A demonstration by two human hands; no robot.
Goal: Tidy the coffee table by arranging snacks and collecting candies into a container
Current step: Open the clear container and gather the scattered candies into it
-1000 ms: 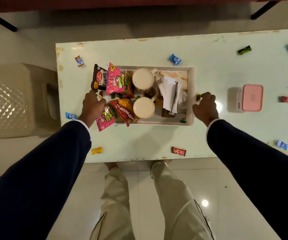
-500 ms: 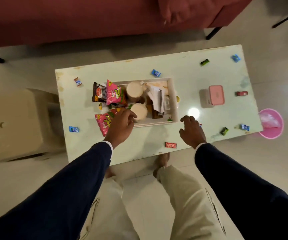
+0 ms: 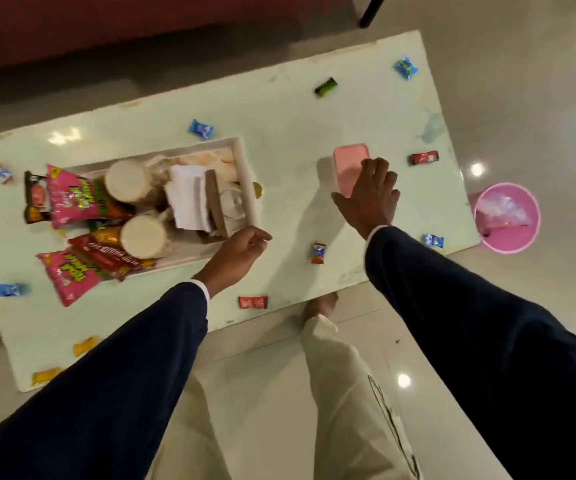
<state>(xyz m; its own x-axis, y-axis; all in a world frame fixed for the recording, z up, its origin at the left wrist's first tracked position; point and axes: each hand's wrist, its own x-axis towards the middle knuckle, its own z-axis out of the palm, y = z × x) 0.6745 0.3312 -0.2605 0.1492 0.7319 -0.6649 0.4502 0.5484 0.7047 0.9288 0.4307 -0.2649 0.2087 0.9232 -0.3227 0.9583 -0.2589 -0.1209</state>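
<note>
The right hand [image 3: 369, 195] lies with straight, spread fingers over the near part of the pink-lidded container [image 3: 348, 161], which stands on the right half of the coffee table [image 3: 286, 133]; the fingers cover part of the lid, but I cannot tell if they press on it. The container is small and rectangular, with rounded corners. The left hand [image 3: 236, 256] hovers at the near right corner of the white tray [image 3: 245, 168], fingers loosely curled, grasping nothing. In the tray stand two cream-lidded jars [image 3: 128, 181] and folded white napkins [image 3: 186, 199], while pink snack packets [image 3: 71, 199] lie over its left end. Wrapped candies are scattered on the pale green tabletop: a blue candy [image 3: 201, 129] behind the tray, a green candy [image 3: 326, 87], a red candy [image 3: 424, 157] beside the container, and another red candy [image 3: 253, 302] at the near edge. Both arms wear dark blue sleeves. On the glossy tiled floor at the right end of the table stands a pink bin [image 3: 508, 218].
</note>
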